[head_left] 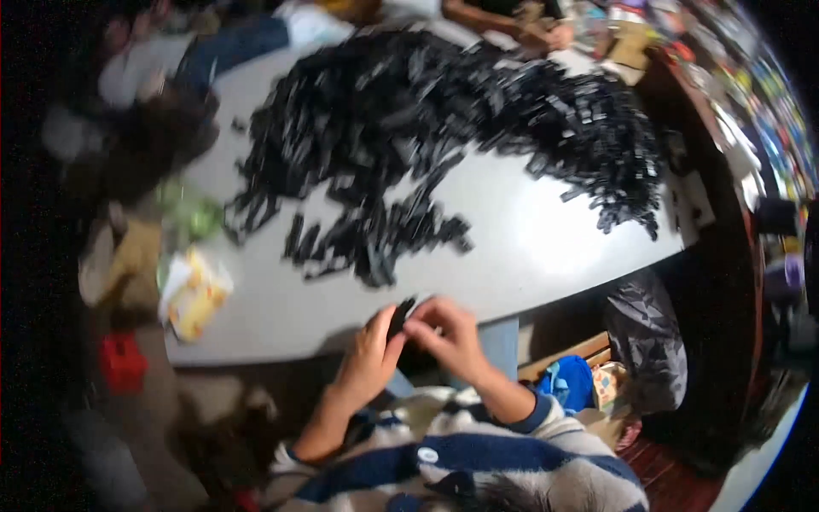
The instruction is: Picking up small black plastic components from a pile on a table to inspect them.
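Near the front edge of a white table [290, 324], my left hand [369, 350] is closed around a small black piece [399, 317]. It looks like the flat black pieces on the table, though blur hides its exact kind. My right hand [448, 335] meets it from the other side, thumb and fingers pinched at the piece's upper end, where a small pale spot shows. Beyond my hands spreads a large heap of black pieces [367, 111], with a smaller cluster [375, 239] nearest to me.
A yellow patterned packet [198, 299] and a green bag [188, 209] lie at the table's left edge. Across the table shows another person's hand [559, 37]. A black plastic bag [648, 341] and a blue item [567, 382] stand low at the right; a red box [124, 360] is at the left.
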`<state>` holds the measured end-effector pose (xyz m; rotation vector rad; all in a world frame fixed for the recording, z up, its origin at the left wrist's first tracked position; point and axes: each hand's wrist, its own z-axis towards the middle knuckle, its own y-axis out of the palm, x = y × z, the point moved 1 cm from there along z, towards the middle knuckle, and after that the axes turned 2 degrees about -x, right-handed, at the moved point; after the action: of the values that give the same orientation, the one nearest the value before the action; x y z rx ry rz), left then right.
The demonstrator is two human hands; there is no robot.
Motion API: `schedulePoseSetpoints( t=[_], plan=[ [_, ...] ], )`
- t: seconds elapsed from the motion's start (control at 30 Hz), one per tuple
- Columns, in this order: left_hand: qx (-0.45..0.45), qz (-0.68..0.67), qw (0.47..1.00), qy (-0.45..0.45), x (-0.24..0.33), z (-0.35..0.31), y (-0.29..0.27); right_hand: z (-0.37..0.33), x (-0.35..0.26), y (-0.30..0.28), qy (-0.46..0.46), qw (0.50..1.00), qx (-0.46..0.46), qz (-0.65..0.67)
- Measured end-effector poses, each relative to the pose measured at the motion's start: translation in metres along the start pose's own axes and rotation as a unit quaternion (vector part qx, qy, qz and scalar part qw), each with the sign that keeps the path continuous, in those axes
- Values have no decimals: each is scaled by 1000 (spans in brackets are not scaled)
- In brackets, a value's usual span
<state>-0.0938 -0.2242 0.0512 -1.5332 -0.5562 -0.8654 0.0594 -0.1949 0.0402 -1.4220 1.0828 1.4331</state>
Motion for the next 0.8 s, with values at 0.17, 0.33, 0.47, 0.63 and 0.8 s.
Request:
schedulePoseSetpoints(
  t=[0.17, 0.33, 0.47, 0.63, 0.8],
  plan=[
    [-5, 5, 1000, -7, -39, 9, 19, 12, 29, -1, 13, 999, 8, -32],
    [-41, 54, 998, -19, -29, 26, 20, 15, 40, -8, 0, 999, 16, -38],
    [-32, 43, 998, -15, -37, 33, 20, 23, 38, -9, -6, 999, 16, -31],
    [-11, 41, 999, 5, -37, 33, 22, 23, 43, -9, -32, 998, 11, -62],
    [13, 46, 998, 42, -41, 28, 25, 19, 44, -7, -40, 996, 14, -73]
  ],
)
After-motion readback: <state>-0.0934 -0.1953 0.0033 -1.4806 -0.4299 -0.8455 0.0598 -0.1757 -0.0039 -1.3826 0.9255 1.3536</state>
